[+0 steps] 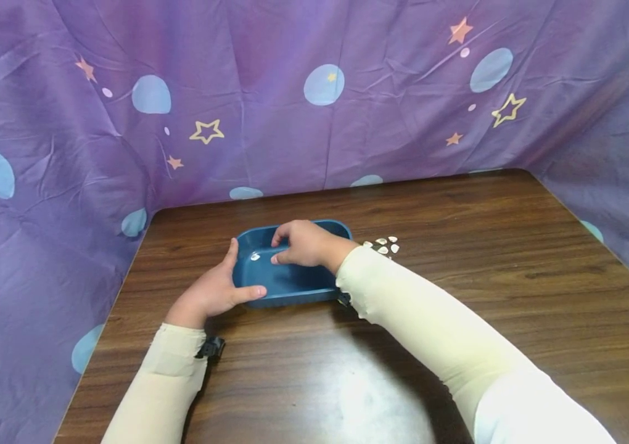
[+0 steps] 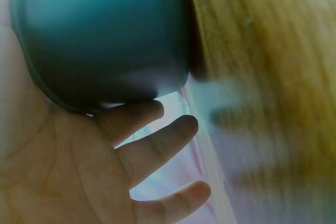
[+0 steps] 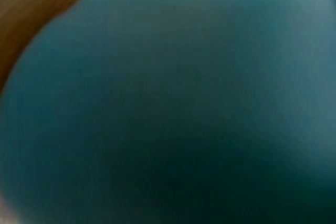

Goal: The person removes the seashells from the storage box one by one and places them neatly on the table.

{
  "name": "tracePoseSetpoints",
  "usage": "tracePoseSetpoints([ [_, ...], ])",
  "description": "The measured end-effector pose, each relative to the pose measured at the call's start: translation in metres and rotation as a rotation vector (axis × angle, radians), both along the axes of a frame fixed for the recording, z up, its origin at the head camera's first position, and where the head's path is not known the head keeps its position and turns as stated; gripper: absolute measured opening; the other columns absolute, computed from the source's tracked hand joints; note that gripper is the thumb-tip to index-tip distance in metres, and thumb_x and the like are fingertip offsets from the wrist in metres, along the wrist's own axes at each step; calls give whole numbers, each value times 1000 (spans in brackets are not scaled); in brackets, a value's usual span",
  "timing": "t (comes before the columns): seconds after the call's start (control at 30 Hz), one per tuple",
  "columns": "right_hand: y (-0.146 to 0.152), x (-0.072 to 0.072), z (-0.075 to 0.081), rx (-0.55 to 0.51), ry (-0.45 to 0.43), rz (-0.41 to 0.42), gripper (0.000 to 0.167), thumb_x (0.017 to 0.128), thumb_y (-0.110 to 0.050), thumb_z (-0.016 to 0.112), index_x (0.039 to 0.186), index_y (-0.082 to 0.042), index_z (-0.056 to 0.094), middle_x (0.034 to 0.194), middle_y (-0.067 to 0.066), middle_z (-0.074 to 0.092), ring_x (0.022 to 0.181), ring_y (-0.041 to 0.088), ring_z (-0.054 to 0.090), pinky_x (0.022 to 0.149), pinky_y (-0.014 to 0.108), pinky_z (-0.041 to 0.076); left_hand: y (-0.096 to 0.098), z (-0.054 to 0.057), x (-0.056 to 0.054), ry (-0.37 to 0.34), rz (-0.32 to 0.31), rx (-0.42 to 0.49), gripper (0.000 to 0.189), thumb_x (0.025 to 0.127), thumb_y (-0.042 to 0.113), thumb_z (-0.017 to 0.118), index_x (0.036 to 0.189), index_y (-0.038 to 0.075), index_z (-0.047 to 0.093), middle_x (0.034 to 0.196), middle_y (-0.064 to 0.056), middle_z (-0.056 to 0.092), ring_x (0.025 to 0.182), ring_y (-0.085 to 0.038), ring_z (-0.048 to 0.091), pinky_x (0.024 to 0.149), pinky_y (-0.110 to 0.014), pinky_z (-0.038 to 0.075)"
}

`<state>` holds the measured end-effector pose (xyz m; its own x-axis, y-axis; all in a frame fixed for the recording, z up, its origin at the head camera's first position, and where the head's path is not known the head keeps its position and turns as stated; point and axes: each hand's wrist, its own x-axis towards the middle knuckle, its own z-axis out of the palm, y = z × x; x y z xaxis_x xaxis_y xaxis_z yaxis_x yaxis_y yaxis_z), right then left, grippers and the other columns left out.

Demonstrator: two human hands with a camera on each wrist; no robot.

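Note:
A blue rectangular tray (image 1: 292, 298) sits on the table, with a small white shell-like piece (image 1: 255, 256) inside near its left end. My left hand (image 1: 211, 295) spans the tray's near left corner, thumb along the front rim and index finger up the left side. In the left wrist view, the other fingers (image 2: 157, 148) stretch straight and spread beside the tray's outer wall. My right hand (image 1: 308, 244) hovers over the inside of the tray, fingers and thumb bent and apart, nothing visible between them. The right wrist view is filled by the blurred tray wall (image 3: 157, 87).
Several similar white pieces (image 1: 383, 250) lie in a cluster on the brown wooden table (image 1: 492, 259), just right of the tray and partly hidden by the right sleeve (image 1: 420, 314). A purple curtain (image 1: 270, 111) with stars hangs behind the table and along its sides.

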<state>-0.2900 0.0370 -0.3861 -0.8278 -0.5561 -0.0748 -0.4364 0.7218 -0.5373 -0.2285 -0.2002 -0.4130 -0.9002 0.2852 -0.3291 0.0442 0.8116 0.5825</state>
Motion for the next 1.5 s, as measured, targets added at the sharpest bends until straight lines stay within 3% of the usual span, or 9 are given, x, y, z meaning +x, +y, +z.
tracePoseSetpoints([
  [0.3,-24,-6,-9,35,-50,25,40,94,-31,82,126,-10,72,121,5,75,109,19,63,108,38,49,0,-1,0,-1,-10,-11,130,92,69,68,165,16,-24,172,-30,13,150,-53,37,117,-67,37],
  [0.7,-43,-9,-15,156,-121,22,56,96,-34,80,146,-15,64,148,4,64,141,22,55,122,40,39,2,1,0,-2,-12,6,128,93,67,69,165,16,-24,172,-31,13,151,-52,34,119,-66,35],
  [1.0,-46,-8,-15,232,-193,31,65,97,-36,78,156,-23,54,163,4,49,152,25,43,126,44,33,-1,0,0,3,-9,2,128,93,68,68,165,17,-24,172,-31,15,151,-53,35,118,-67,35],
  [1.13,-47,-7,-17,234,-164,31,55,97,-34,79,148,-22,63,157,5,56,146,23,50,124,43,36,-1,0,0,6,-6,-1,128,93,68,68,165,16,-24,172,-31,15,150,-52,36,118,-66,35],
  [1.27,-46,-8,-18,218,-106,31,39,95,-27,81,132,-19,73,138,3,70,126,20,62,116,38,44,0,-1,0,3,-3,4,128,93,67,69,166,16,-23,172,-30,14,151,-51,35,119,-66,34],
  [1.4,-45,-9,-18,191,-81,26,16,93,-17,82,109,-16,78,109,-1,75,98,17,64,97,33,53,0,-1,0,5,-4,10,129,92,68,69,166,16,-23,172,-30,13,151,-51,35,119,-65,35],
  [1.5,-44,-9,-18,174,-55,28,7,91,-13,82,94,-15,76,92,-2,72,86,16,61,85,30,53,-1,-1,0,14,-10,18,129,92,67,70,166,14,-23,172,-31,14,151,-51,35,119,-65,35],
])
